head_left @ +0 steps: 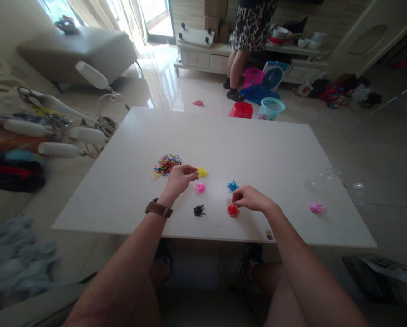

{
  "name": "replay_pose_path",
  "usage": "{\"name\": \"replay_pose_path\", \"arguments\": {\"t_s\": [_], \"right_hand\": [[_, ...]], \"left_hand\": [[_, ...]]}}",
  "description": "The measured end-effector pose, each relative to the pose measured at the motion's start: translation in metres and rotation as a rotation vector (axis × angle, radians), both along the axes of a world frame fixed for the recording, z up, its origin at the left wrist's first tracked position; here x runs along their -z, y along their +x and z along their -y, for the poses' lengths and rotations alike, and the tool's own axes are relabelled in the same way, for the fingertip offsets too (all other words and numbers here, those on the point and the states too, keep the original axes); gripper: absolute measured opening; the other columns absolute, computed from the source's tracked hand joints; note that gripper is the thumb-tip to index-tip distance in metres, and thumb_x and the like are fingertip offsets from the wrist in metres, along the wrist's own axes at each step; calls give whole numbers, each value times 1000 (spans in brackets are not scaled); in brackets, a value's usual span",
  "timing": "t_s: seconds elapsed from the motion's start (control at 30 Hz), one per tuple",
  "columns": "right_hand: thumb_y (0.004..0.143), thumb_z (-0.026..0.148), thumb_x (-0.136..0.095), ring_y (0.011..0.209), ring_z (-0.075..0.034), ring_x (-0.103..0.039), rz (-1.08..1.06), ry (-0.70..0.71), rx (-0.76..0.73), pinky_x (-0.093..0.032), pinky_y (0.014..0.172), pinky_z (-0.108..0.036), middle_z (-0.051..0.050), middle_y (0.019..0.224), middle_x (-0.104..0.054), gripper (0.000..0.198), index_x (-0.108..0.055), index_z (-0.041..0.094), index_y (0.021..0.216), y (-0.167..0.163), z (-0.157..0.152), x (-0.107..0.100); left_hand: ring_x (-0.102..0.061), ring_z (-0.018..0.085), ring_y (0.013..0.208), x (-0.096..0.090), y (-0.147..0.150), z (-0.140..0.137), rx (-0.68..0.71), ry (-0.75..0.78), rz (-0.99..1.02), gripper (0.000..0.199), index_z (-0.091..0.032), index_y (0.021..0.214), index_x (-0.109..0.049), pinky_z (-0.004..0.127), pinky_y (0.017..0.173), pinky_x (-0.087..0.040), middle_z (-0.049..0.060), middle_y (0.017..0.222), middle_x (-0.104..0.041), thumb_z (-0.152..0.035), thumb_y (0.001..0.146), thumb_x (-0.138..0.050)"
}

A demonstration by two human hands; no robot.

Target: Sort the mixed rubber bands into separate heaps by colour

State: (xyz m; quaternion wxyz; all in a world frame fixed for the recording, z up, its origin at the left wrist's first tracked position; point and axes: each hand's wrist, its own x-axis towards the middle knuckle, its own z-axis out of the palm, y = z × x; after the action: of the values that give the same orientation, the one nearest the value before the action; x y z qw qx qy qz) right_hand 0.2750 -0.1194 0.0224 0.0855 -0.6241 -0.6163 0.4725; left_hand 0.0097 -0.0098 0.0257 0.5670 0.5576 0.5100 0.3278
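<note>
Small rubber bands lie in heaps on the white table [271, 154]. My left hand [181, 179], with a brown-strapped watch [158, 209] on its wrist, is between the mixed multicoloured heap [166, 163] and the yellow bands [202, 172]. Its fingertips are pinched together beside the yellow ones; what they hold is too small to see. Below lie pink bands [200, 188] and black bands [199, 210]. My right hand [249, 198] has its fingers closed just over the red bands [233, 210], with the blue bands [232, 186] behind it. Whatever is between those fingers is hidden.
A pink object [317, 208] and a small sticker [269, 235] are toward the table's right side. Beyond the far edge stand a red stool [241, 110] and a teal basket [271, 108]. Another person [237, 68] stands by the white cabinet [198, 59]. A chandelier [87, 134] is at the left.
</note>
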Motion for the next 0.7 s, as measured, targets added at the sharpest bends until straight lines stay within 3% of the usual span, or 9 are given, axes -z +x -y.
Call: {"name": "replay_pose_path", "arguments": {"t_s": [0.2, 0.43, 0.7], "right_hand": [[68, 11, -61, 63, -14, -60, 38, -23, -68, -41, 57, -24, -1, 66, -70, 13, -73, 17, 68, -2, 2, 1], [68, 10, -63, 63, -15, -61, 21, -34, -50, -42, 58, -24, -1, 66, -69, 11, -72, 16, 70, -3, 2, 1], [71, 11, -65, 66, -14, -61, 67, -10, -69, -42, 58, -23, -1, 71, -69, 8, -66, 18, 74, -6, 6, 1]], "left_hand": [[-72, 19, 68, 5, -8, -3, -16, -15, -59, 12, -12, 76, -67, 28, 66, -56, 9, 71, -73, -21, 72, -73], [-73, 19, 69, 14, -12, -4, 27, -7, -94, 9, -12, 75, -69, 27, 65, -57, 9, 70, -73, -21, 73, -72], [-70, 17, 63, 42, -8, -17, -53, 37, -193, 10, -11, 72, -72, 22, 58, -51, 8, 67, -72, -20, 75, -70]]}}
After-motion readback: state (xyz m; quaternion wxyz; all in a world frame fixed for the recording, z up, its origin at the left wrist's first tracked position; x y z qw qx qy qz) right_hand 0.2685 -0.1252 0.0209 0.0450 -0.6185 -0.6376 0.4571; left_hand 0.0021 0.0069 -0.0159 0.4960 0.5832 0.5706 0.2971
